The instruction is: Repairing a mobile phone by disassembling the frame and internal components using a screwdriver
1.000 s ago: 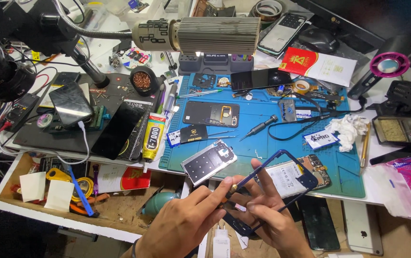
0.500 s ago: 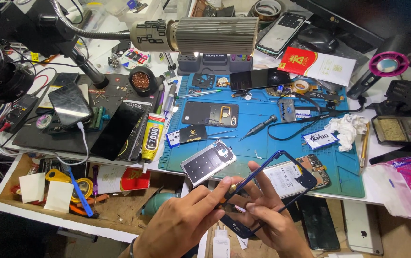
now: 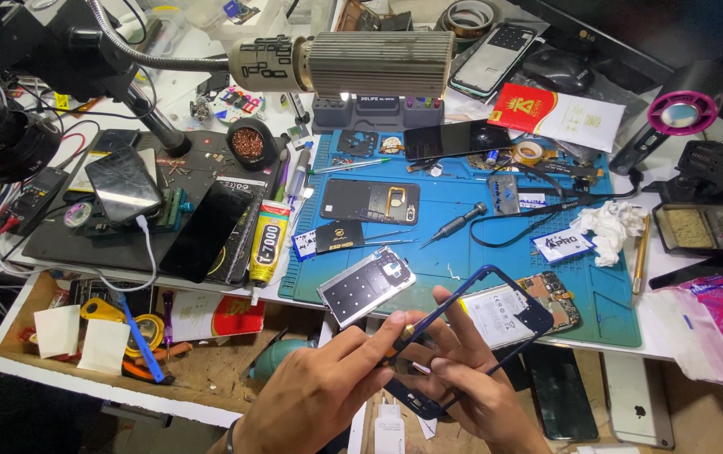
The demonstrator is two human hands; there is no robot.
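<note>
Both hands are clamped on a thin dark blue phone frame [image 3: 471, 332], held up off the table so nothing presses on it: the left hand [image 3: 319, 395] pinches the near long edge with thumb and fingertips together, and the right hand [image 3: 471, 378] cradles it from underneath, fingers poking through the open middle. It looks like bare metal or plastic, a skinny rounded rectangle, tilted with its far corner up. Just past the grip, on the blue rubbery mat [image 3: 597, 294], sits the gutted phone body [image 3: 517, 303] with its pale battery showing, and left of that a silvery back plate [image 3: 367, 286]. Further out there's a screwdriver [image 3: 455, 225], a glue tube [image 3: 267, 244] and a wad of tissue [image 3: 607, 229].
</note>
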